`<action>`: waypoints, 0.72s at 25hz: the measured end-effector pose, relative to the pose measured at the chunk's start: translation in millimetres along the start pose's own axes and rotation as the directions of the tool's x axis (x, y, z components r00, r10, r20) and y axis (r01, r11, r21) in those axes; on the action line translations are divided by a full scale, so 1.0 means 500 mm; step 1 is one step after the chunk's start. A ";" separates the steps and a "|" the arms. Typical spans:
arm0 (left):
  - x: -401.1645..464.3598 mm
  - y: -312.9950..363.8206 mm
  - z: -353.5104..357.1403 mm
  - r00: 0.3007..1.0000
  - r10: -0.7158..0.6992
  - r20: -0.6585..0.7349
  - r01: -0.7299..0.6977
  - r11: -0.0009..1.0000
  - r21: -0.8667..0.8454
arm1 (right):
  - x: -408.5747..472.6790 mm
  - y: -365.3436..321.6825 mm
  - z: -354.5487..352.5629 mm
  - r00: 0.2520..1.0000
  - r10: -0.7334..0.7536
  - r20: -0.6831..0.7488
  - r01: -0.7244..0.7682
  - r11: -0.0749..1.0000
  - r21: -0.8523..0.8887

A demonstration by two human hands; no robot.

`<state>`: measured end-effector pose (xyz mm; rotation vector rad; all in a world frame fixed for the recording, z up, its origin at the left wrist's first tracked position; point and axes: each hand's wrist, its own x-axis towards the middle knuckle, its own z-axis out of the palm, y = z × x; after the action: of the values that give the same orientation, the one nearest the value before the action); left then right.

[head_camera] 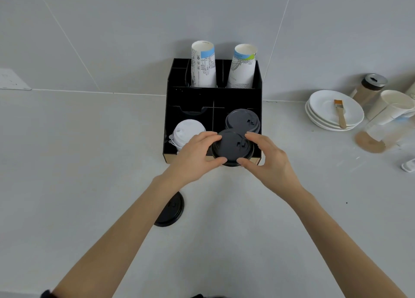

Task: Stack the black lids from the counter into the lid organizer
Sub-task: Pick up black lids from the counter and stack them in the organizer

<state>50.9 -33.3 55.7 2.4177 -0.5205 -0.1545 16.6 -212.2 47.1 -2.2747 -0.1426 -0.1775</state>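
Observation:
A black lid organizer (179,95) stands against the wall on the counter. Its front right compartment holds a stack of black lids (241,120); its front left compartment holds white lids (187,131). Just in front of the organizer's front edge, a small stack of black lids (231,147) is held between both hands: my left hand (195,156) grips its left rim, my right hand (269,160) its right rim. Another black lid (173,210) lies on the counter, partly hidden under my left forearm.
Two stacks of paper cups (203,66) stand in the organizer's back compartments. At the right are stacked white saucers (323,109) with a small brush (340,113), a jar with a metal lid (370,86), white paper cups (390,106) and a brown disc (369,142).

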 end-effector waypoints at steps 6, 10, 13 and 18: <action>0.091 0.014 -0.002 0.999 0.022 -0.049 -0.021 1.000 0.018 | 0.073 0.019 -0.023 0.996 0.026 -0.088 -0.027 1.000 -0.015; 0.138 0.013 0.007 0.999 0.019 -0.027 -0.019 1.000 0.011 | 0.106 0.040 -0.027 0.994 0.050 -0.094 -0.051 0.999 -0.006; 0.168 0.008 0.017 1.000 0.008 -0.005 -0.008 1.000 0.020 | 0.128 0.055 -0.028 0.994 0.074 -0.078 -0.077 0.996 -0.039; 0.196 -0.004 0.032 1.000 -0.016 0.022 0.015 1.000 0.022 | 0.150 0.078 -0.022 0.994 0.103 -0.030 -0.105 0.992 -0.072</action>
<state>137.5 -80.7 43.8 2.4443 -0.5163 -0.1835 96.0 -242.5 38.2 -2.3451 -0.0041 -0.1597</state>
